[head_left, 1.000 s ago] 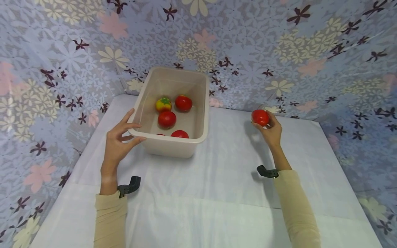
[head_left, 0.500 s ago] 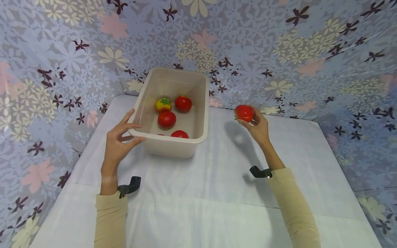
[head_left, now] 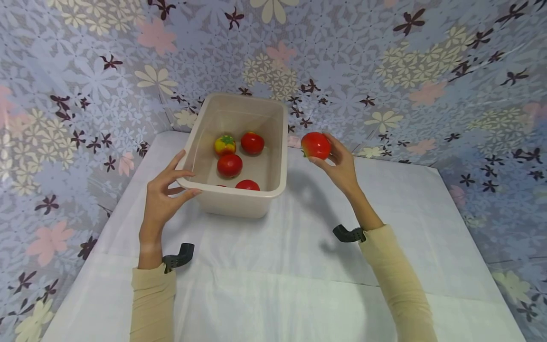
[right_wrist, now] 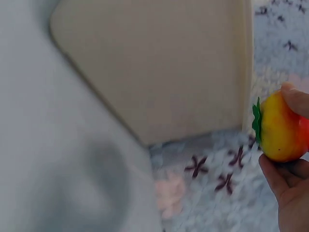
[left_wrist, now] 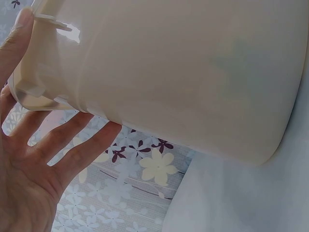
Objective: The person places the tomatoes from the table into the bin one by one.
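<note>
In the head view my right hand (head_left: 343, 171) holds a red tomato (head_left: 315, 146) in the air, just right of a beige plastic bin (head_left: 235, 204). The right wrist view shows this tomato (right_wrist: 280, 126) with a yellow top and green leaves, gripped between thumb and fingers. My left hand (head_left: 160, 197) grips the bin's near left corner; in the left wrist view the thumb lies at the rim and the fingers (left_wrist: 72, 133) spread along the wall. Inside the bin lie several more tomatoes, among them a yellowish one (head_left: 225, 144) with green leaves and a red one (head_left: 230, 165).
A white cloth (head_left: 273, 256) covers the table. Flower-patterned fabric (head_left: 342, 61) rises behind it and at both sides. The bin's near wall partly hides the tomatoes closest to it. A black wrist camera (head_left: 348, 233) juts from the right sleeve.
My right hand has carried the tomato leftward and up from the table's right part to beside the bin. The left hand and the bin have stayed in place.
</note>
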The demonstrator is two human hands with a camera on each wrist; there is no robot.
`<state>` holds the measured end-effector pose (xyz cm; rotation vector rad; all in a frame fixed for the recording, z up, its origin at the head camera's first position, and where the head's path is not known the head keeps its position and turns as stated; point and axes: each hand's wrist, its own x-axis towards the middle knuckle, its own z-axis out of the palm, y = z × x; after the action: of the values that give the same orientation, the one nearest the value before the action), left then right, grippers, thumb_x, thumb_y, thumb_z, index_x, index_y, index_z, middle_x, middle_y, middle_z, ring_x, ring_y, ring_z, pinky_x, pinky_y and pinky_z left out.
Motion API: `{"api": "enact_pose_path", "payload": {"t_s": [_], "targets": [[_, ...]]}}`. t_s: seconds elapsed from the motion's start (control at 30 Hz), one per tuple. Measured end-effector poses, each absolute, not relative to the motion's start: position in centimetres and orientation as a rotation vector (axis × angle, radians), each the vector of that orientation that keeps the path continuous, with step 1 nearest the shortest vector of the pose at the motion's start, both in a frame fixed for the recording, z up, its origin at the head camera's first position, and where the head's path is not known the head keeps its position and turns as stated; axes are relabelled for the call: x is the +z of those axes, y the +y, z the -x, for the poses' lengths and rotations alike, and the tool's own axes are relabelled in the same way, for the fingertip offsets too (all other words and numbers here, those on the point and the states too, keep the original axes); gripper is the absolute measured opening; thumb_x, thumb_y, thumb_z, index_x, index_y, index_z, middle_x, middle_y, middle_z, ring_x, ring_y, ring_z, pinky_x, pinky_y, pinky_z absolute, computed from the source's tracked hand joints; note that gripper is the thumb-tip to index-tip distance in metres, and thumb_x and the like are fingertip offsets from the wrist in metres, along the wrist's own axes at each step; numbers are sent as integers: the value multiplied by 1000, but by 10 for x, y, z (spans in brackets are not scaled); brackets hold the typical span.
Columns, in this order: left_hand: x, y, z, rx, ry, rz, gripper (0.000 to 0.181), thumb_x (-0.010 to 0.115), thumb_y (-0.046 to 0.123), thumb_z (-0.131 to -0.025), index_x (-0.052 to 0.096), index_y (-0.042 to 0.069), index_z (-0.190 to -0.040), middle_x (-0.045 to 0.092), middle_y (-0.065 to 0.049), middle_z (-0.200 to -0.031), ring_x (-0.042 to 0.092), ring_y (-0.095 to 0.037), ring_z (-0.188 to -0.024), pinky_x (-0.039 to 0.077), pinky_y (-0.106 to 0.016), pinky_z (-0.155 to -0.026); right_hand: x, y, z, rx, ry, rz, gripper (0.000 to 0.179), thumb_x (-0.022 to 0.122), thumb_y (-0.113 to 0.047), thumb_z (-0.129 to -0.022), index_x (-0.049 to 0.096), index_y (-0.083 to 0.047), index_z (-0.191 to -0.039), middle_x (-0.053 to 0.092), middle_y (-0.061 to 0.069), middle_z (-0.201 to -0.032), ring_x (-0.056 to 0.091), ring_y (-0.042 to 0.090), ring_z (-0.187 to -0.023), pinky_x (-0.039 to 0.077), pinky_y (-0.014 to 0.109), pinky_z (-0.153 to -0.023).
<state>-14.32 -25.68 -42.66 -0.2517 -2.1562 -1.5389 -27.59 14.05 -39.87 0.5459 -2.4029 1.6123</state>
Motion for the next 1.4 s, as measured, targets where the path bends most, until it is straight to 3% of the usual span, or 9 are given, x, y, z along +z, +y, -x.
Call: {"api": "enact_pose_path", "payload": {"t_s": [0.27, 0.5, 0.83, 0.97, 1.13, 1.27, 1.4], "targets": [[-427, -258, 143, -1546, -2156, 243, 40, 82, -12, -67, 71, -4, -105, 46, 0, -150, 50, -33, -131, 55, -13, -72, -384, 107, 277, 1650, -2310, -654, 71, 76, -4, -82, 44, -8, -146, 55, 13, -141, 56, 28, -123, 51, 36, -102], [-427, -258, 143, -1542, -2155, 263, 40, 83, -11, -68, 72, -2, -105, 46, -1, -150, 51, -33, -130, 55, -12, -72, -378, 79, 276, 1640, -2303, -763, 71, 73, 4, -81, 42, 0, -145, 54, 20, -140, 55, 34, -123, 46, 45, -107], [-413, -252, 137, -1568, -2170, 253, 36, 79, -13, -70, 68, -10, -104, 45, -10, -151, 48, -40, -132, 55, -14, -74, -385, 58, 278, 1590, -2352, -811, 72, 78, -11, -82, 46, -13, -146, 54, 6, -144, 51, 21, -131, 27, 50, -118], [-417, -256, 139, -1545, -2165, 246, 38, 81, -13, -68, 70, -7, -104, 46, -5, -151, 49, -35, -132, 54, -12, -73, -389, 52, 281, 1586, -2382, -804, 75, 79, -18, -83, 42, -18, -148, 49, 2, -149, 44, 16, -137, 21, 51, -120], [-424, -259, 141, -1532, -2167, 255, 38, 81, -10, -70, 72, -3, -106, 46, 3, -150, 49, -31, -134, 55, -13, -73, -392, 52, 276, 1558, -2407, -790, 83, 80, -27, -82, 35, -26, -152, 41, -2, -154, 36, 13, -142, 20, 53, -121], [-427, -258, 141, -1540, -2166, 265, 37, 82, -8, -70, 72, -3, -106, 46, 4, -150, 49, -31, -133, 56, -15, -73, -393, 58, 271, 1532, -2418, -770, 82, 79, -33, -82, 35, -28, -152, 39, -2, -155, 35, 14, -143, 21, 52, -120], [-426, -257, 142, -1545, -2154, 268, 37, 82, -10, -69, 72, -2, -105, 47, 3, -150, 49, -32, -132, 55, -12, -72, -392, 67, 265, 1524, -2406, -744, 77, 77, -24, -85, 38, -21, -151, 40, 1, -155, 33, 16, -145, 22, 49, -121]]}}
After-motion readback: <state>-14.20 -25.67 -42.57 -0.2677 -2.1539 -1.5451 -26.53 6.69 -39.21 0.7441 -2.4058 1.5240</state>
